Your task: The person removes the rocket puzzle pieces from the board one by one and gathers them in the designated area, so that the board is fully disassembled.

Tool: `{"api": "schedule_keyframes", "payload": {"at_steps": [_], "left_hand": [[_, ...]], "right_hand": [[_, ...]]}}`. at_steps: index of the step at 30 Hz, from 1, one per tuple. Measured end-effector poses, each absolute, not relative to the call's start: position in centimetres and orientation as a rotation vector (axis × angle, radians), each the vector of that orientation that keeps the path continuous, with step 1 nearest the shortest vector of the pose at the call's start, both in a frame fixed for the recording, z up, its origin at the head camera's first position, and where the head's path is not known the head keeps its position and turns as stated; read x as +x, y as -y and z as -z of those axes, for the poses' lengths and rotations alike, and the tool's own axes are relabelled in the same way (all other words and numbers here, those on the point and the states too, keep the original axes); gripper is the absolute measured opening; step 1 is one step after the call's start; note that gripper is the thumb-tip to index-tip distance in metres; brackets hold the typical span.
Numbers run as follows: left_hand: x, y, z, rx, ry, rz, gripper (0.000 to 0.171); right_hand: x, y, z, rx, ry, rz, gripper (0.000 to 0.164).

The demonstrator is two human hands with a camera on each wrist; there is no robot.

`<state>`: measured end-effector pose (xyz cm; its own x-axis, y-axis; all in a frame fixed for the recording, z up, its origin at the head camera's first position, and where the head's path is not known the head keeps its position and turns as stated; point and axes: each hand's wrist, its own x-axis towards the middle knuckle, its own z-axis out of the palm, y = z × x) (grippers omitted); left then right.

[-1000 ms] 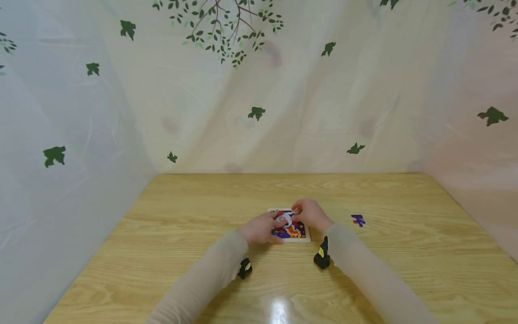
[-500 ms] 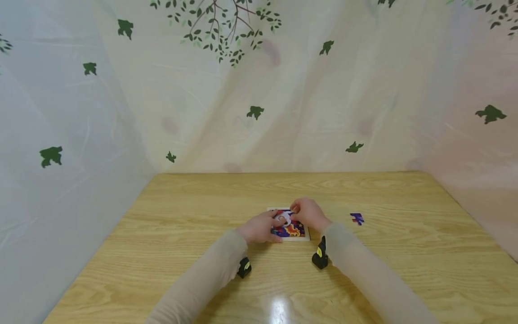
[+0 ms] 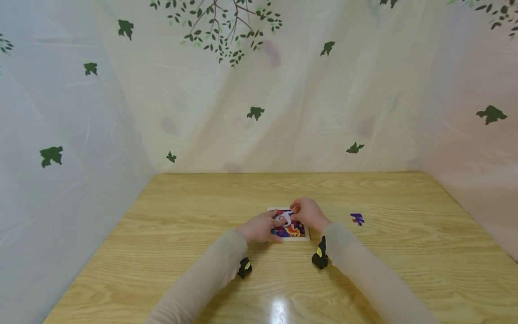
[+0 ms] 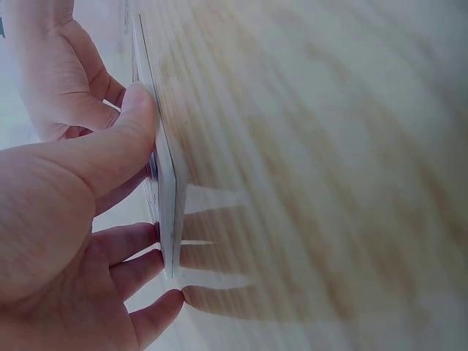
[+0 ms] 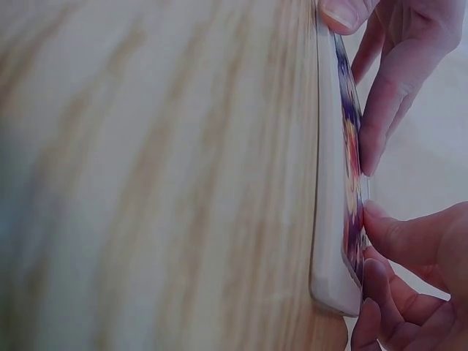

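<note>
Lying beneath the spread fingers of the left hand, in the head view, is a flat, square jigsaw puzzle with a white border and a purple, red and orange picture. The right hand bends its fingers and thumb at the puzzle's far right corner; whether they pinch a piece cannot be told. Well to the right of this hand, a loose, purple jigsaw piece rests on the pale, wood-grained table. Left wrist view: the left thumb touches the puzzle's near edge. Right wrist view: the right thumb meets the printed face, near the left fingertips.
</note>
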<state>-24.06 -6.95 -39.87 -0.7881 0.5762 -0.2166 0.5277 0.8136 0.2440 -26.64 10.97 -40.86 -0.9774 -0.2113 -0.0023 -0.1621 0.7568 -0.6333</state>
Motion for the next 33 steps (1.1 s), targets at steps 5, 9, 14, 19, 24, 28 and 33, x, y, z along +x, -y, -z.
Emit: {"api": "schedule_keyframes", "payload": {"at_steps": [5, 9, 14, 19, 24, 28, 33], "left_hand": [[-24.03, 6.87, 39.76, 0.830, -2.716, -0.247, 0.064], [-23.99, 6.88, 39.64, 0.814, -2.711, -0.261, 0.064], [-23.95, 6.88, 39.61, 0.809, -2.711, -0.262, 0.064], [-24.00, 6.87, 39.65, 0.808, -2.715, -0.246, 0.065], [-23.97, 6.88, 39.64, 0.814, -2.717, -0.249, 0.065], [-23.83, 6.91, 39.59, 0.821, -2.717, -0.264, 0.064], [-23.73, 6.91, 39.61, 0.827, -2.715, -0.274, 0.064]], "right_hand": [[-26.68, -11.02, 40.78, -0.310, -2.863, 1.034, 0.024], [-26.74, -11.09, 40.84, -0.312, -2.857, 1.030, 0.024], [-26.77, -11.06, 40.82, -0.311, -2.843, 1.028, 0.025], [-26.73, -11.05, 40.77, -0.322, -2.848, 1.006, 0.026], [-26.68, -11.04, 40.62, -0.314, -2.840, 0.994, 0.024], [-26.69, -11.04, 40.51, -0.313, -2.833, 0.990, 0.021], [-26.57, -11.01, 40.54, -0.322, -2.822, 0.987, 0.021]]}}
